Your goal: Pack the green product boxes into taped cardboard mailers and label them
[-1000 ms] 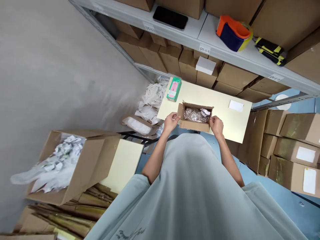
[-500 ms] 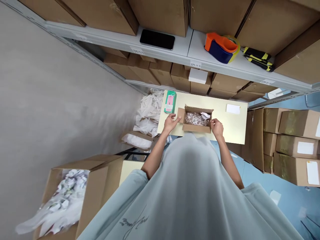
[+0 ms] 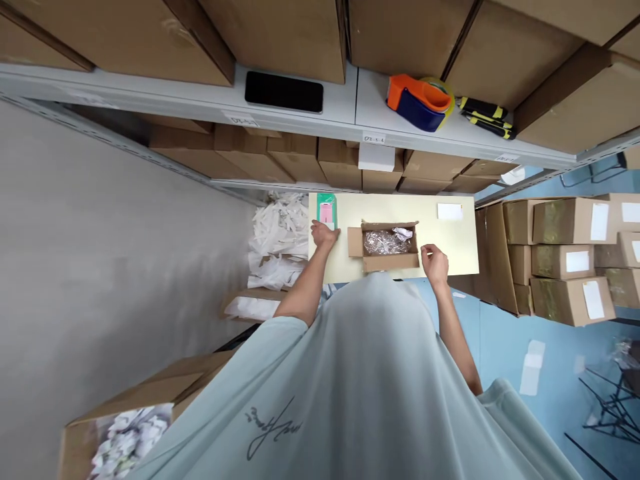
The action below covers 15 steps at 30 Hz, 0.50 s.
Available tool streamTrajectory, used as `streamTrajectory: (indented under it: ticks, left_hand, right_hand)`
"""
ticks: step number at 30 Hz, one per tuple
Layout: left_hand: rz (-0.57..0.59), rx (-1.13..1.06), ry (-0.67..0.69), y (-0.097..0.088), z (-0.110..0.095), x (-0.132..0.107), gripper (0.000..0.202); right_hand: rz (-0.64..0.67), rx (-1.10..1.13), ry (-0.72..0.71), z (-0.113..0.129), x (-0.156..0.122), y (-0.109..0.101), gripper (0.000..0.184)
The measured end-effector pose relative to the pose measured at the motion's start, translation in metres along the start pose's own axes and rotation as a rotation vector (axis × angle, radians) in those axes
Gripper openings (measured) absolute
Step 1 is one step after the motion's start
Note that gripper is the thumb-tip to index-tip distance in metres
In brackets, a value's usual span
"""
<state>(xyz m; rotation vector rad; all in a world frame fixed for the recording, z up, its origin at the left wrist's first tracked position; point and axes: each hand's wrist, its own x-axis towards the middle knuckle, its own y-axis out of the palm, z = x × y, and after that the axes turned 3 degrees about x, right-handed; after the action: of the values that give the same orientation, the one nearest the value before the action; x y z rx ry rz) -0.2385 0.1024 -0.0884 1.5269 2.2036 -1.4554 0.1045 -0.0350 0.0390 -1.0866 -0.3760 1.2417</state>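
Observation:
My left hand (image 3: 325,235) is at the near end of a green and pink box (image 3: 327,211), its fingers spread to either side; whether it bears the box's weight cannot be seen. Right of it stands an open cardboard carton (image 3: 390,263), its left flap folded out. Clear crinkled bubble wrap (image 3: 383,243) fills the carton, with a crumpled white paper piece (image 3: 403,233) on top. My right hand (image 3: 435,263) hovers just off the carton's right end, fingers curled together with nothing visible in them.
A white label (image 3: 450,211) lies on the pale table (image 3: 440,243). Above, the shelf (image 3: 370,93) bears a phone (image 3: 284,91), a tape dispenser (image 3: 420,101) and black-yellow cutters (image 3: 485,117). Stacked cartons (image 3: 560,260) stand right; heaped white paper (image 3: 280,227) lies left.
My left hand has left the carton's flap and moved left to the green and pink box. My right hand has come away from the carton's right end. The view has shifted.

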Motion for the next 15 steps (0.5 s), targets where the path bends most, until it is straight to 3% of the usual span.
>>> streamTrajectory:
  ticks: [8,12,15]
  left_hand:
    - [0.069,-0.277,0.090,-0.028,0.011,-0.013,0.058]
    - [-0.023,-0.263,0.406,-0.064,0.012,-0.046,0.066]
    - [0.086,-0.129,0.657,-0.089,-0.004,-0.089,0.085]
  right_hand:
    - [-0.016,0.048,-0.005,0.011,-0.002,-0.014,0.032]
    - [-0.018,0.129,-0.091,0.014,0.004,-0.034,0.035]
    - [-0.029,0.221,-0.220,0.022,0.005,-0.052,0.043]
